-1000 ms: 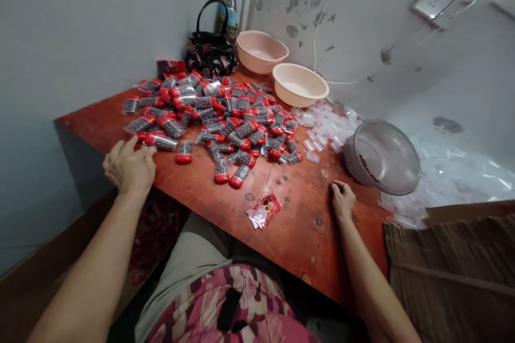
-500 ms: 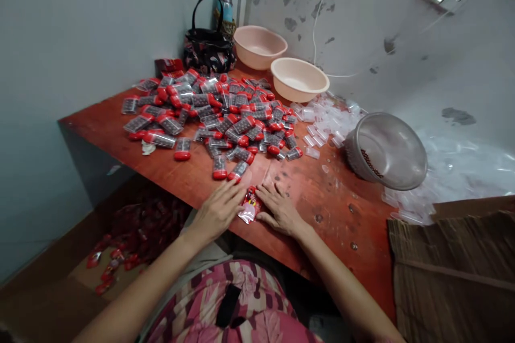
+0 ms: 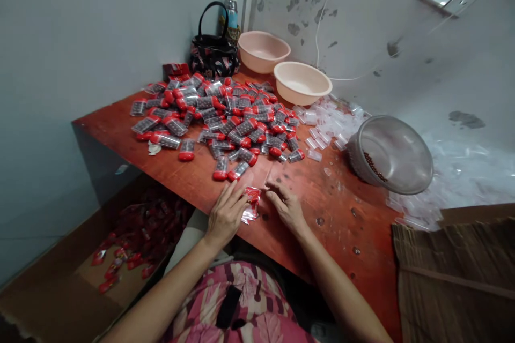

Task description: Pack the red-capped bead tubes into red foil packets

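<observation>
Red-capped tubes [image 3: 246,127] lie heaped — beyond both hands [image 3: 226,215].

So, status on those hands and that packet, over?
Left hand open, at small red packet. Right hand open, close beside it. Red-capped containers piled just beyond.

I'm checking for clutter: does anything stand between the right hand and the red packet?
Nothing visible does: the right hand is just beside the red packet, with only tabletop showing between them.
</observation>
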### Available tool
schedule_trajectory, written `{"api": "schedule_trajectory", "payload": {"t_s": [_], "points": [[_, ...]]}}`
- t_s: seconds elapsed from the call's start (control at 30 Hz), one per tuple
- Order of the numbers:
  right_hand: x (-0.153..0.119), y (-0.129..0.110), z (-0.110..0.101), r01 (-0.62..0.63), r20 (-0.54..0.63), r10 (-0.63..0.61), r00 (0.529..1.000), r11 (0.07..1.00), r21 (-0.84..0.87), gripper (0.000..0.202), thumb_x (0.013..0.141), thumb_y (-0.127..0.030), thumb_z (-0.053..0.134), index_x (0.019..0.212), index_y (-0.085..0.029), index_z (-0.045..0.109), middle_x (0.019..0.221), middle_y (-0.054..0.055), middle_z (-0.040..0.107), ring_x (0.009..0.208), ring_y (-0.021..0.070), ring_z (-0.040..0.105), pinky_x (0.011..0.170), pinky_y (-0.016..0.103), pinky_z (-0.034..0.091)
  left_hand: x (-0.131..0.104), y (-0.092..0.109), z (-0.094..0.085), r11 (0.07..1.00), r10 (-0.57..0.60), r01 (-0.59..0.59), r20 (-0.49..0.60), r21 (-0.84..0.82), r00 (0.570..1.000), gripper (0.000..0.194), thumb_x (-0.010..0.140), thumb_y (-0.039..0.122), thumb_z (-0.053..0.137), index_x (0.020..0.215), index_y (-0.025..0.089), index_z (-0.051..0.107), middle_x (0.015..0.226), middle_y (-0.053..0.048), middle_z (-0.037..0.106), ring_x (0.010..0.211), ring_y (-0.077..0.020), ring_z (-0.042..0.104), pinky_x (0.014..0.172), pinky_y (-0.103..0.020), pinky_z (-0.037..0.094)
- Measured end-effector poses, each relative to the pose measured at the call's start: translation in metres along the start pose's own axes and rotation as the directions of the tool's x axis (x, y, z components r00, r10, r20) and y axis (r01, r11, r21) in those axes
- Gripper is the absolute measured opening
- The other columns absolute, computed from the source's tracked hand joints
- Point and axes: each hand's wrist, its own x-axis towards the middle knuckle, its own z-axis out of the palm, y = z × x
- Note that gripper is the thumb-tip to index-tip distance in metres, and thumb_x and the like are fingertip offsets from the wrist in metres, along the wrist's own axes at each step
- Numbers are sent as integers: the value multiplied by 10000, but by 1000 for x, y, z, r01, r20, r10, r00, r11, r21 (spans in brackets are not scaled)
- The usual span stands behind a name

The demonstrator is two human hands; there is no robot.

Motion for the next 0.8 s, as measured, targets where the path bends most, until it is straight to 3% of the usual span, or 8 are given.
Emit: {"api": "schedule_trajectory", "payload": {"t_s": [0.13, 0.23, 0.3, 0.37, 0.47, 0.57, 0.7, 0.8], "points": [[-5, -10, 17, -205, 19, 212, 977, 912, 356, 371, 752, -317, 619, 1090, -213, 507, 780, -2, 595, 652, 142, 586, 585, 269, 492, 1, 7, -5, 992, -7, 2, -40, -123, 999, 287, 847, 192, 449, 1108, 213, 569, 1220, -67, 556, 1249, -251, 349, 1013, -482, 323], [1, -18, 22, -257, 49, 273, 961, 808, 531, 349, 728, -275, 642, 1044, -207, 511, 636, -59, 518, 520, 95, 519, 484, 208, 437, 5, 14, -18, 933, -166, 158, 1, -324, 986, 375, 820, 271, 509, 1191, 214, 510, 1262, -77, 520, 1215, -246, 401, 1007, -430, 346], [7, -23, 22, -261, 58, 283, 957, 765, 588, 343, 711, -243, 656, 1023, -202, 519, 602, -74, 495, 502, 78, 495, 492, 195, 420, 8, 16, -29, 767, -374, 377, 114, -519, 920, 459, 790, 345, 541, 1222, 205, 477, 1239, -87, 539, 1138, -247, 487, 957, -393, 404], [12, -28, 21, -273, 110, 261, 959, 750, 602, 355, 692, -220, 672, 1015, -197, 527, 584, -80, 496, 497, 72, 486, 500, 192, 407, 11, 16, -37, 489, -487, 552, 313, -676, 815, 461, 774, 393, 543, 1177, 172, 516, 1134, -96, 610, 1009, -252, 579, 866, -373, 469], [18, -35, 22, -304, 227, 211, 951, 771, 559, 366, 667, -211, 690, 1000, -189, 537, 571, -76, 520, 488, 74, 478, 485, 190, 378, 12, 14, -42, 136, -443, 651, 542, -747, 714, 375, 749, 405, 567, 973, 112, 635, 904, -94, 685, 823, -246, 639, 771, -369, 503], [22, -39, 22, -316, 308, 182, 934, 824, 470, 365, 650, -224, 703, 978, -178, 548, 577, -67, 545, 483, 74, 467, 475, 188, 357, 10, 13, -41, -63, -430, 660, 617, -749, 659, 281, 710, 379, 618, 773, 111, 675, 771, -74, 689, 751, -225, 640, 761, -369, 501], [30, -43, 18, -277, 425, 127, 896, 909, 311, 307, 677, -274, 684, 946, -168, 581, 582, -59, 539, 497, 79, 469, 491, 194, 359, 6, 12, -40, -80, -485, 663, 610, -744, 627, 241, 632, 371, 682, 587, 135, 659, 622, -28, 660, 667, -208, 630, 708, -334, 506], [47, -45, 12, -118, 367, 63, 928, 985, 127, 228, 768, -324, 592, 941, -176, 589, 677, -22, 585, 592, 112, 526, 556, 220, 400, 3, 10, -40, 3, -608, 665, 526, -747, 594, 249, 569, 365, 718, 493, 143, 635, 520, -3, 611, 603, -204, 612, 614, -294, 503]]}}
